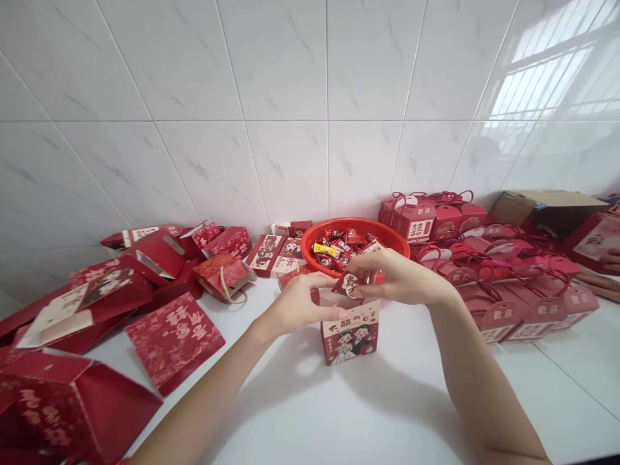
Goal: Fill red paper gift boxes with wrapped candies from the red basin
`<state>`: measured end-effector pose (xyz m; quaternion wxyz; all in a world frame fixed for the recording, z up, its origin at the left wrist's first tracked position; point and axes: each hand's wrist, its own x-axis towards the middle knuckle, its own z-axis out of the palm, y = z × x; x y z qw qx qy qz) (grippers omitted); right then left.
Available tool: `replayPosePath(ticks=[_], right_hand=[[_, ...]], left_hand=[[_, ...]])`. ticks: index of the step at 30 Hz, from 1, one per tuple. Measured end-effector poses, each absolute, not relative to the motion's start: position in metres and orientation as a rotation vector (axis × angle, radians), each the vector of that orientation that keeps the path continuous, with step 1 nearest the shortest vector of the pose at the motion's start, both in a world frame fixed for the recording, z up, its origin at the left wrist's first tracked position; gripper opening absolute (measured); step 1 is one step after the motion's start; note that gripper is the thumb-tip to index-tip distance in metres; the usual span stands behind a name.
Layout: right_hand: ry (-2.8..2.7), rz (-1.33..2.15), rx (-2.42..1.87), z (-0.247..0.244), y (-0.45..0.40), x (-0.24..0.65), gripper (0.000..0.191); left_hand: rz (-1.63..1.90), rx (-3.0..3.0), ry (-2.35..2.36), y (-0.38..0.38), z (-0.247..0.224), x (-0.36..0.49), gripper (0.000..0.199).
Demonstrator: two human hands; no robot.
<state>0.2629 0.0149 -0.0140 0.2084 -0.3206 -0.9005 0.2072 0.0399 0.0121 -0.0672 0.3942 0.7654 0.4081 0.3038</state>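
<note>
Small red-and-cream box (351,339), cartoon couple on front, red lettering on cream band above, stands upright, open at top, just on the near side of the red basin (403,244), left hand (298,303) on it. Red piece (347,285) with dark print on white patch (flap or packet, can't tell), tilted over box opening, near side of basin, pinched by right hand (400,274).

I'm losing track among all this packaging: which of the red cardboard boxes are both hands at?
The upright red-and-cream cardboard box with the cartoon couple on its front; only it has the left hand and right hand at its top.
</note>
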Motion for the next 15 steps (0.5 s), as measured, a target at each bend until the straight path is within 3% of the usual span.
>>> replayPosePath(ticks=[9, 15], right_hand=[[-2.609, 0.655, -0.963, -0.017, 0.018, 0.261, 0.011], [-2.463, 0.58, -0.939, -0.013, 0.018, 0.275, 0.02]], left_hand=[[0.747, 1.929, 1.073, 0.014, -0.072, 0.038, 0.057], [0.797, 2.079, 1.093, 0.012, -0.068, 0.038, 0.039]])
